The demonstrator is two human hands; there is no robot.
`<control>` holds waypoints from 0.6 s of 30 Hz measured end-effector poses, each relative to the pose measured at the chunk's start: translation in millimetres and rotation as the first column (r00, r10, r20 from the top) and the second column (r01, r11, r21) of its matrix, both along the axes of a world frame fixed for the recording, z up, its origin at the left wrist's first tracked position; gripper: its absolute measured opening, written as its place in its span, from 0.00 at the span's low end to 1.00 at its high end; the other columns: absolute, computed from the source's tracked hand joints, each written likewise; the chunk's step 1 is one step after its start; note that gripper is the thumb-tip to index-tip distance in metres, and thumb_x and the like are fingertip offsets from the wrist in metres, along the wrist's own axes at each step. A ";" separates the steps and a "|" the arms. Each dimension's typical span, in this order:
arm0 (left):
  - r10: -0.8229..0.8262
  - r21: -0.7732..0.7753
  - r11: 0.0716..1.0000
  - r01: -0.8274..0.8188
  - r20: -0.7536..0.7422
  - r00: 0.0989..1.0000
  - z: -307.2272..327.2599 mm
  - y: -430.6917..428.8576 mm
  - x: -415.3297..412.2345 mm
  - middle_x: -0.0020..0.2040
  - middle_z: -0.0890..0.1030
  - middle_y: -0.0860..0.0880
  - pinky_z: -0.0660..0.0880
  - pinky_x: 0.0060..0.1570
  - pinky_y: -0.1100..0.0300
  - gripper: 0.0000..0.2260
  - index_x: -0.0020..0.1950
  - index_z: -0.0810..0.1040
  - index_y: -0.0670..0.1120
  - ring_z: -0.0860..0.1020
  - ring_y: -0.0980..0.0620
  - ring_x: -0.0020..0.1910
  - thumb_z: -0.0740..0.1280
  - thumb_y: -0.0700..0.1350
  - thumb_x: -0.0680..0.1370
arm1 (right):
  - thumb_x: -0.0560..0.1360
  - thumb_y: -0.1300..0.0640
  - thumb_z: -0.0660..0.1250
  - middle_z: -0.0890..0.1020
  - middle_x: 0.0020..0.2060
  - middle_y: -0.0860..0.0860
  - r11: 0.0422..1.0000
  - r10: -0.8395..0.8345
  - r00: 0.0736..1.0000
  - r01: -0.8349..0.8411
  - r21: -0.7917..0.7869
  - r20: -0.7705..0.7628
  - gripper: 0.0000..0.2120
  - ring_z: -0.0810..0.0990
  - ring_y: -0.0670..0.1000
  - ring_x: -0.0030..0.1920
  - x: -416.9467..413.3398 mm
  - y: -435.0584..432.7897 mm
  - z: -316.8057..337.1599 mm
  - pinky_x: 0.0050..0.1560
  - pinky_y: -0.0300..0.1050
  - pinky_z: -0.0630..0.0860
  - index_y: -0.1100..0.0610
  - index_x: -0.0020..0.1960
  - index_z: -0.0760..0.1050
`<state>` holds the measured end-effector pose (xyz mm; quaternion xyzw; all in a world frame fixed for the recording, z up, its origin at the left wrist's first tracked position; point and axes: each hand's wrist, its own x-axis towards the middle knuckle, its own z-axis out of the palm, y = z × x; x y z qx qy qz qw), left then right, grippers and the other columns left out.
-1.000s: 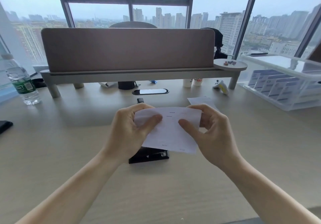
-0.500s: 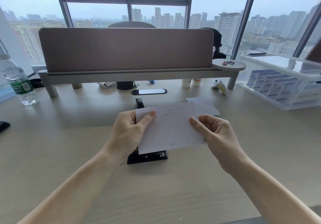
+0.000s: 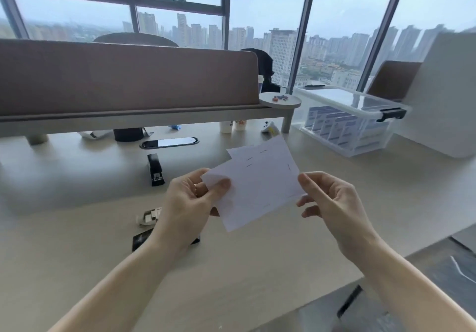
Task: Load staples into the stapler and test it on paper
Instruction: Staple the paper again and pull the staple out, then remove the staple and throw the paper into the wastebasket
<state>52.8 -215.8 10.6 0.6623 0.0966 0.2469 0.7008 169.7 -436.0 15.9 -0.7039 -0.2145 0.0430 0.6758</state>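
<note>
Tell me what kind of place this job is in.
Most likely a high-rise office workstation: a desk with a fabric divider panel, big windows overlooking city towers, and a clear bin of filed cards. Left hand holds stapled paper.

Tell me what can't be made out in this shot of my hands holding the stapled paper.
Head view:
- Black object under the left hand: mostly hidden by the wrist.
- Staples in the paper: too small to check.
- Right hand: grip on paper unclear.
- Storage box labels: blurred.

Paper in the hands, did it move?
Yes. The paper went right: before it was straight in front of the oval desk slot, now it is off to that slot's right.
</note>
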 end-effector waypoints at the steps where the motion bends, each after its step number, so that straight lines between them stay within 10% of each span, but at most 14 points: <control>1: -0.035 -0.007 0.999 0.035 0.005 0.999 -0.4 -9.3 5.5 0.45 0.89 0.44 0.83 0.37 0.58 0.04 0.52 0.85 0.39 0.87 0.50 0.39 0.70 0.38 0.80 | 0.67 0.42 0.75 0.84 0.39 0.51 1.000 -0.014 1.000 0.014 -0.015 0.006 0.21 0.81 0.46 0.35 -1.4 -12.9 0.5 0.34 0.42 0.79 0.58 0.51 0.85; 8: -0.297 0.054 0.954 0.296 0.017 0.955 -6.9 -85.1 40.1 0.46 0.88 0.40 0.82 0.40 0.60 0.04 0.51 0.84 0.39 0.85 0.50 0.40 0.69 0.37 0.81 | 0.75 0.52 0.76 0.87 0.38 0.53 0.953 -0.143 0.958 0.201 -0.226 0.248 0.04 0.79 0.58 0.37 -14.4 -103.2 32.5 0.43 0.55 0.79 0.52 0.45 0.87; 18: -0.360 0.143 0.924 0.356 0.004 0.933 -19.5 -165.0 85.2 0.48 0.87 0.43 0.81 0.50 0.50 0.03 0.53 0.83 0.47 0.84 0.40 0.51 0.72 0.42 0.80 | 0.77 0.50 0.74 0.86 0.38 0.51 0.734 -0.358 0.822 0.542 -0.410 0.443 0.04 0.78 0.56 0.34 -44.9 -247.7 49.4 0.38 0.48 0.75 0.48 0.44 0.86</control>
